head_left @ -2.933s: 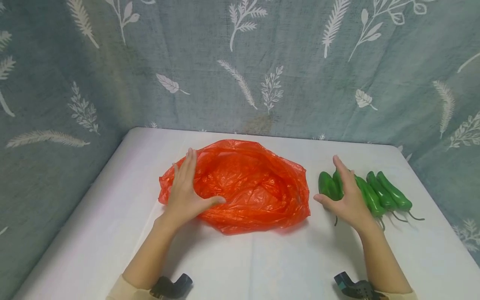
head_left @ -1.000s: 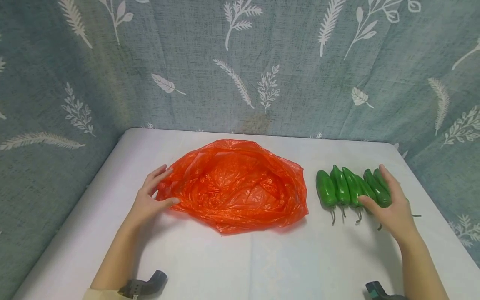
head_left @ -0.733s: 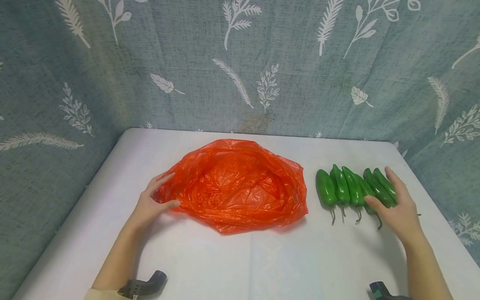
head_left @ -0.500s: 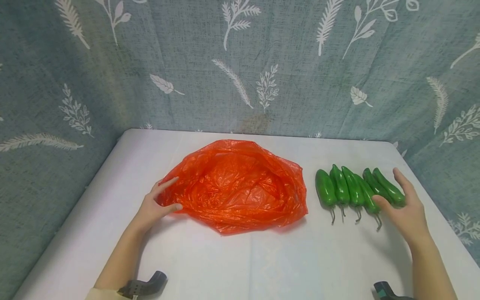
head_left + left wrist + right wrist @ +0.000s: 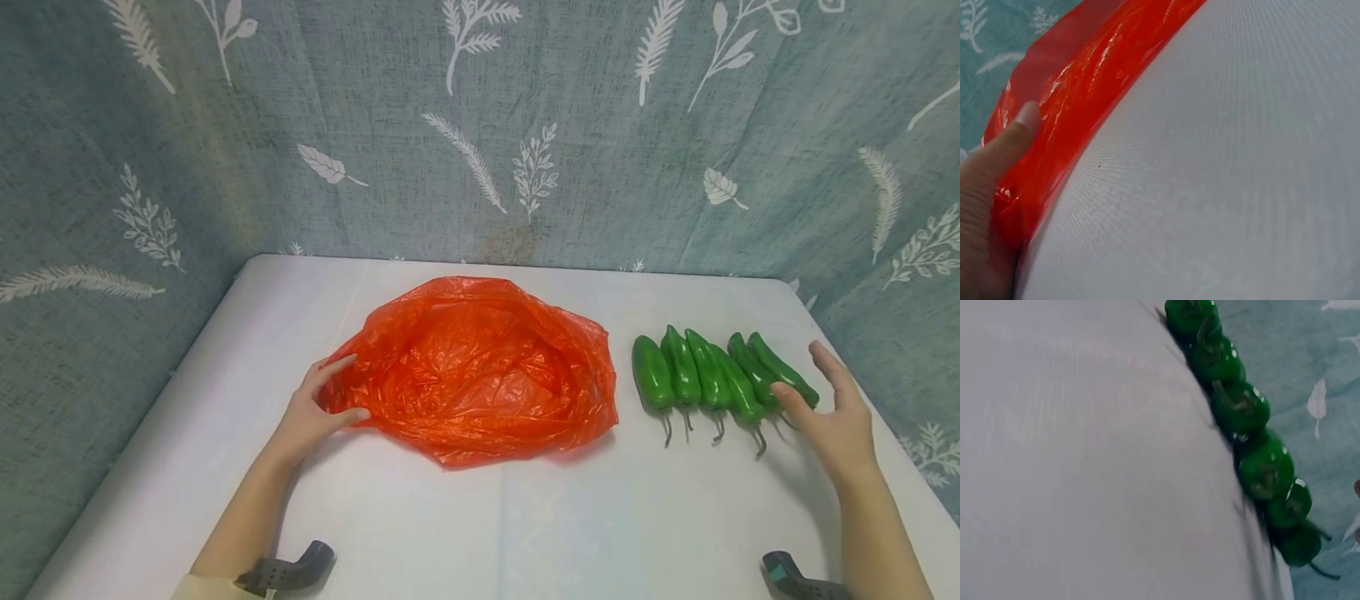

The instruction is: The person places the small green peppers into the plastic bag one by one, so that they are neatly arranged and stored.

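Note:
A thin red plastic bag (image 5: pixel 480 375) lies spread on the white table, its mouth gaping toward me. At its left end is my left hand (image 5: pixel 306 421), thumb and fingers parted, the fingertips overlapping the bag's edge. In the left wrist view the thumb (image 5: pixel 1013 140) lies straight along the red plastic. Several glossy green chili peppers (image 5: pixel 652 375) form a row to the right of the bag, stems toward me. Beside the rightmost chili, my right hand (image 5: pixel 838 425) is spread with nothing between thumb and fingers. In the right wrist view the chilies (image 5: pixel 1266 465) sit side by side.
The white tabletop (image 5: pixel 555 525) spreads in front of the bag and chilies. A grey-green cloth (image 5: pixel 420 167) with white leaf prints hangs behind the table and at both sides. Dark wrist camera mounts (image 5: pixel 288 571) sit on both wrists.
Earlier my left hand was over the bag and my right hand over the chilies. Both have moved outward, left and right, the right hand still shifting lately. Bag and chilies stay put.

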A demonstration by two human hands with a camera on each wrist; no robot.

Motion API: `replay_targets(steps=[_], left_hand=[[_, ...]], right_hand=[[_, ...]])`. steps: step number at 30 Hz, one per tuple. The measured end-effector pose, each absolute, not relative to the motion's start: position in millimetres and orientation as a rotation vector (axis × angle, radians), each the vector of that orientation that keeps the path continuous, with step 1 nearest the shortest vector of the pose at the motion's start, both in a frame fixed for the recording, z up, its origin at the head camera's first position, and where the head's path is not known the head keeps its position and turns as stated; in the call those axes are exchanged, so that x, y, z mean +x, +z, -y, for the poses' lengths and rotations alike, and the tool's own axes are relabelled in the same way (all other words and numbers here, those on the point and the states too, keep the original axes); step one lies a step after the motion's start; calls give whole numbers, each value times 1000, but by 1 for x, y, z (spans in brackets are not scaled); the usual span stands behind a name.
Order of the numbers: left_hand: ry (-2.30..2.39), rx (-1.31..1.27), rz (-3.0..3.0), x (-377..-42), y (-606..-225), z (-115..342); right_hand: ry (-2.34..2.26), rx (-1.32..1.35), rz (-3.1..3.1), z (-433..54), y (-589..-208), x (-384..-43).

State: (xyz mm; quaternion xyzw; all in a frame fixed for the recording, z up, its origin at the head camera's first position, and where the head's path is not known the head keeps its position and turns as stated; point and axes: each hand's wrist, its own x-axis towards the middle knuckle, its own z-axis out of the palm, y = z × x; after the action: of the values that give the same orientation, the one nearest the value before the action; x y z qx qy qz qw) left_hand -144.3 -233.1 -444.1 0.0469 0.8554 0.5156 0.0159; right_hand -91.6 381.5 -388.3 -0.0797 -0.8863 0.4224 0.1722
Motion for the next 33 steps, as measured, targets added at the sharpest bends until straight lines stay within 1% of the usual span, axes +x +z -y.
replay_targets(steps=[8, 16, 27, 33], left_hand=[[1580, 142, -2710, -147, -447, 234], [1582, 128, -2704, -145, -445, 234], [1591, 142, -2670, -144, -443, 235], [1602, 154, -2661, -145, -446, 236]], right_hand=[[1180, -377, 2516, -396, -402, -97], [1183, -429, 2565, -410, -413, -96], [1081, -348, 2771, -424, -417, -101], [1015, -380, 2837, -429, -418, -105]])
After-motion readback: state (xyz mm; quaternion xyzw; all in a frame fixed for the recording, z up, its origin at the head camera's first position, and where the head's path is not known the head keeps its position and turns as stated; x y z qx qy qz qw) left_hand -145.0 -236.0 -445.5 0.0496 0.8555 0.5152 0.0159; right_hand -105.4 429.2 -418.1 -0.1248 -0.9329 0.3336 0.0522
